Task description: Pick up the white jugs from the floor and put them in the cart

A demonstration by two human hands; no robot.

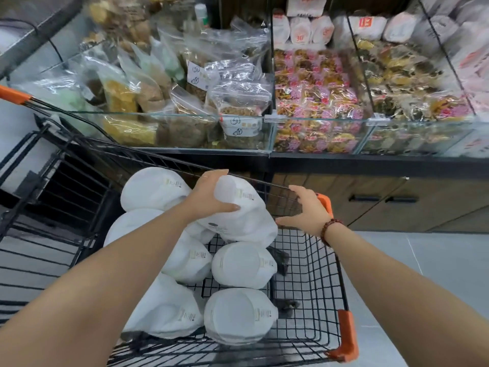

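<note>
white jug [238, 210] at frame centre, lying on other jugs [243, 264] inside the cart [317, 274] | head view: left hand [211, 197] is clasped over the jug, right hand [304, 210] is spread on the cart's rim at centre right | step judged: placing | next: jug to be settled, then released

A single wide-angle view from the wearer's head looks forward and steeply down into the black wire cart [312, 260], close enough that both forearms enter from the bottom edge. Glass display bins [238, 123] fill the frame from 10 to 2 o'clock, with grey floor [423, 260] at 4 o'clock.
</note>
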